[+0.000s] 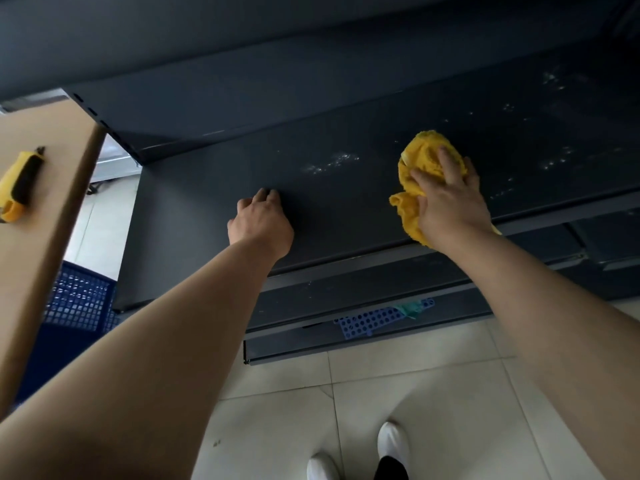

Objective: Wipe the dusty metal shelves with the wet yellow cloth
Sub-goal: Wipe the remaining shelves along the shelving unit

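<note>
A dark grey metal shelf [214, 188] runs across the middle of the view, with pale dust patches [330, 163] on its middle and right part. My right hand [446, 199] presses the bunched yellow cloth [420, 157] flat on the shelf near its front edge, fingers spread over it. My left hand [261, 221] rests on the shelf to the left of the cloth, fingers curled with nothing in them. Lower shelves [346, 292] of the same rack show beneath the front edge.
A brown board [45, 209] at the left carries a yellow and black tool [19, 183]. A blue plastic crate [79, 303] stands below it. A blue perforated plate [374, 318] with green scrap lies on a low shelf. White tiled floor [433, 393] and my shoes [393, 441] are below.
</note>
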